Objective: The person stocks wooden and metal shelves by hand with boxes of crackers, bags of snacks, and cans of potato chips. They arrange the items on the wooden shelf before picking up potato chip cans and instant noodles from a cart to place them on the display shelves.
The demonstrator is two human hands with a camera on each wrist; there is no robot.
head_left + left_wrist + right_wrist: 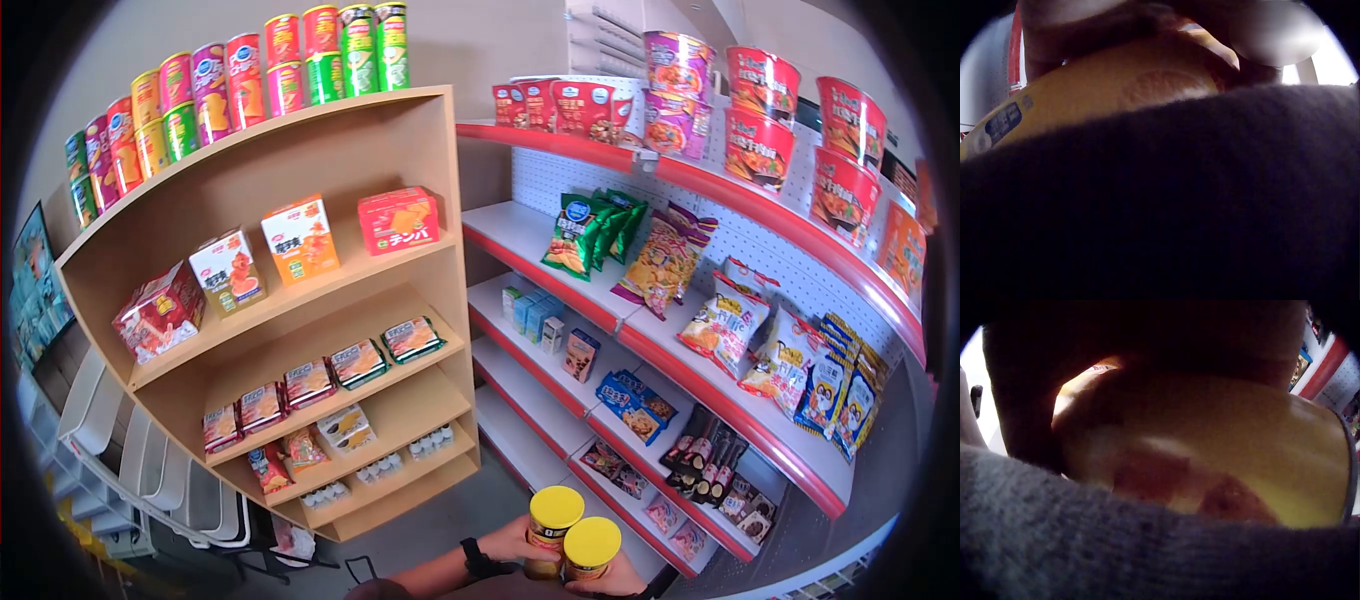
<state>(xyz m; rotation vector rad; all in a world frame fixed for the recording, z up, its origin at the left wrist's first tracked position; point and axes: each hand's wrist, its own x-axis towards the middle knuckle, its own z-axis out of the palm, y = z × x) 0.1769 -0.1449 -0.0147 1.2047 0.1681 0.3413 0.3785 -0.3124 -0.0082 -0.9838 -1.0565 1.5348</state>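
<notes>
shop shelves (446, 230); cans (552, 512), seemingly, in hands (506, 546)

At 6 o'clock in the head view two lidded canisters stand side by side: the left canister (553, 528) in the left hand (505, 545), the right canister (590, 552) in the right hand (615, 580). At 10 o'clock stands a wooden shelf unit (440, 200). On its top are crisp tubes (240, 80) stacked two high, with cartons (300, 238) on the shelf below and flat packets (358, 362) under those. Just right of it, from 1 to 4 o'clock, runs a metal shelf rack (600, 310), with noodle cups (760, 120) on its top shelf, snack bags (585, 235) beneath, and small boxes (535, 315) lower still.
</notes>
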